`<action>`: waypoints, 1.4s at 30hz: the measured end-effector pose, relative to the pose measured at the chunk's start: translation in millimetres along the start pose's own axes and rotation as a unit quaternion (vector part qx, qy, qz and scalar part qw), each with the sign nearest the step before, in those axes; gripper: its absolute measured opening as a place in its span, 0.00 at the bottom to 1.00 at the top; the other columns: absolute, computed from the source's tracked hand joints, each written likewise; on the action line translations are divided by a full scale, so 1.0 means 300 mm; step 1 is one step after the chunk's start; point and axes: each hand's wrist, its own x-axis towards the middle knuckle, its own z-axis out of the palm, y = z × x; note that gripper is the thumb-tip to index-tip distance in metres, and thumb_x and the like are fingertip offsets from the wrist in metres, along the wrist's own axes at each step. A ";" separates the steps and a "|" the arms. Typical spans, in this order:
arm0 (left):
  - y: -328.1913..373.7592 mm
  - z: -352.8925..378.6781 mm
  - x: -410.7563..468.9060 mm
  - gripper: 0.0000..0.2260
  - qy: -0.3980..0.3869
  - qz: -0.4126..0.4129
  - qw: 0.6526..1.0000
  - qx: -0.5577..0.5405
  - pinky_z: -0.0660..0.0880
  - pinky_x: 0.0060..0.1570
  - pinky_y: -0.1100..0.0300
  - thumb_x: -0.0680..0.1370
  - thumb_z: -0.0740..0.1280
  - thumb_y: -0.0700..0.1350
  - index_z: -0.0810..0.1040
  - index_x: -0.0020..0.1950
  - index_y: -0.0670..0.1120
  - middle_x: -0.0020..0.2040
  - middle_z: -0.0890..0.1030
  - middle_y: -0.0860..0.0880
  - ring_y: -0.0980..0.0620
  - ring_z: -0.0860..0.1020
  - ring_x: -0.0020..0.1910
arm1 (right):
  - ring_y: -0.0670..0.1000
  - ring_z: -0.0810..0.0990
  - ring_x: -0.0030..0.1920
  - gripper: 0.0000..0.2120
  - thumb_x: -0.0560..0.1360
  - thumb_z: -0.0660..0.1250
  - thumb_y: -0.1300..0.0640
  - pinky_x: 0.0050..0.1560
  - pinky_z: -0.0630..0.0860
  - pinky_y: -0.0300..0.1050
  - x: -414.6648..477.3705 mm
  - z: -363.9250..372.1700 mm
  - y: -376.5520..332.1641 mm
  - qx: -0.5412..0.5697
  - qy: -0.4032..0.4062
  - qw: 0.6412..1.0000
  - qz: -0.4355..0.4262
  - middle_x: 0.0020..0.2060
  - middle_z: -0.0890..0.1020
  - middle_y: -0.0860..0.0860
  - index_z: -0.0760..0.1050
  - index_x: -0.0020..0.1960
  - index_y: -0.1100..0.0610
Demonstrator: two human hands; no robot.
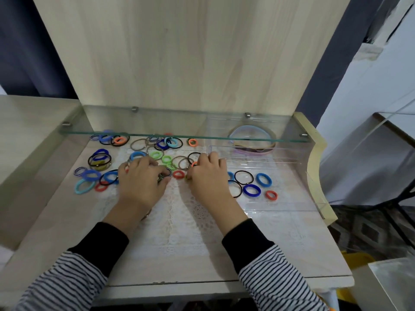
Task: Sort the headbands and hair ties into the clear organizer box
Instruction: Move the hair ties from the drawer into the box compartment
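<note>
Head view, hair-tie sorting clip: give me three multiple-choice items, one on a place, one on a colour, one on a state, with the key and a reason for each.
1. Where is the clear organizer box?
A. On the person's right, under the glass shelf
B. On the far left of the table
C. On top of the glass shelf

2. What colour is the small hair tie lying between the two hands?
A. Green
B. Red
C. Black

3. Where are the left hand and right hand?
A. Raised above the shelf
B. Inside the box
C. Both down among the loose ties on the lace mat

Key: 1 A, the box's clear walls run along the right side beneath the shelf. 2 B, a red ring lies in the gap between the hands. 3 C, both hands rest palm down among the ties.
</note>
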 end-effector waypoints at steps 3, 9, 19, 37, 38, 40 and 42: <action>0.005 -0.004 -0.002 0.07 0.003 0.003 1.000 -0.007 0.59 0.67 0.45 0.76 0.67 0.58 0.81 0.52 0.60 0.58 0.76 0.55 0.50 0.71 0.63 | 0.57 0.66 0.56 0.09 0.75 0.65 0.54 0.55 0.64 0.51 -0.002 0.005 0.000 0.008 0.005 1.000 -0.001 0.52 0.75 0.51 0.80 0.53 0.49; 0.035 -0.021 -0.010 0.05 0.021 0.006 0.998 -0.055 0.61 0.65 0.46 0.78 0.66 0.54 0.80 0.50 0.56 0.55 0.79 0.53 0.49 0.74 0.59 | 0.56 0.67 0.56 0.09 0.77 0.63 0.52 0.55 0.65 0.50 -0.020 -0.025 0.061 0.139 0.001 0.990 0.020 0.51 0.77 0.51 0.80 0.53 0.48; 0.298 -0.097 -0.052 0.04 -0.019 0.225 0.956 -0.186 0.66 0.59 0.54 0.78 0.66 0.53 0.79 0.48 0.57 0.50 0.80 0.59 0.56 0.76 0.51 | 0.54 0.75 0.51 0.06 0.73 0.67 0.47 0.54 0.65 0.46 -0.072 -0.080 0.427 0.166 0.025 0.975 0.147 0.43 0.81 0.47 0.81 0.45 0.46; 0.523 0.000 0.022 0.06 -0.127 0.381 0.911 -0.092 0.55 0.63 0.55 0.76 0.68 0.53 0.83 0.50 0.57 0.58 0.78 0.59 0.57 0.73 0.58 | 0.55 0.68 0.57 0.08 0.75 0.65 0.45 0.57 0.66 0.51 -0.190 -0.053 0.621 0.055 -0.058 0.955 0.285 0.55 0.77 0.47 0.81 0.51 0.41; 0.522 0.003 0.025 0.06 -0.131 0.383 0.910 -0.091 0.55 0.62 0.56 0.76 0.68 0.53 0.83 0.51 0.57 0.59 0.78 0.59 0.57 0.73 0.59 | 0.56 0.68 0.57 0.08 0.75 0.65 0.45 0.57 0.66 0.51 -0.191 -0.050 0.622 0.050 -0.062 0.955 0.284 0.55 0.77 0.48 0.81 0.52 0.42; 0.518 0.010 0.027 0.07 -0.136 0.383 0.908 -0.097 0.56 0.60 0.57 0.76 0.68 0.54 0.83 0.51 0.58 0.60 0.77 0.60 0.58 0.73 0.59 | 0.56 0.67 0.58 0.10 0.76 0.64 0.45 0.57 0.66 0.51 -0.192 -0.047 0.621 0.047 -0.067 0.955 0.284 0.56 0.77 0.48 0.81 0.53 0.43; 0.509 0.009 0.030 0.07 -0.143 0.372 0.909 -0.119 0.56 0.59 0.59 0.75 0.68 0.56 0.83 0.51 0.60 0.59 0.77 0.60 0.59 0.73 0.57 | 0.56 0.67 0.57 0.11 0.76 0.63 0.46 0.57 0.66 0.51 -0.193 -0.055 0.616 0.063 -0.056 0.954 0.287 0.56 0.78 0.49 0.81 0.53 0.45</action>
